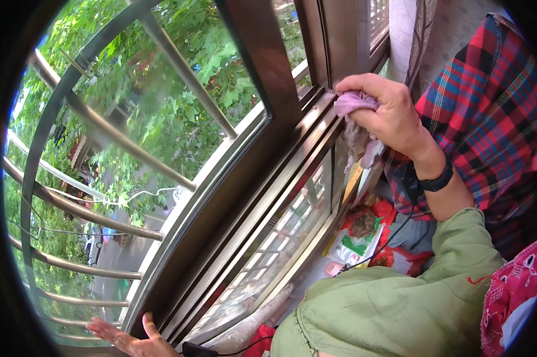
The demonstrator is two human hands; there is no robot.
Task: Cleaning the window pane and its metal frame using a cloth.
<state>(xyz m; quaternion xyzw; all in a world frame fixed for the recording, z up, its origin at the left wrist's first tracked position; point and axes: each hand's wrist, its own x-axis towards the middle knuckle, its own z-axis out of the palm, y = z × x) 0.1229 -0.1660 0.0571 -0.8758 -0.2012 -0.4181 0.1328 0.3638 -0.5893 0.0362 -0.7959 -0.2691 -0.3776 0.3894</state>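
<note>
Likely wiping window track (295, 169): pinching lilac rag (354, 106) in right hand (394, 112) at its right end, with left hand (138, 343) spread near its left; probably calls for sweeping along it next.

a single wide fisheye view from the left of two cameras worn side by side on the person's head, aimed downward and, at left, out past a brown metal sliding-window frame (221, 217). the lens rounds the corners to black and bows edges near the rim. both hands are close: the right hand (390, 110) above and right of centre, the left hand (138, 343) cut by the lower edge. nearest is the person's light green cloth top (369, 312); leafy green trees (179, 65) stand well beyond.
</note>
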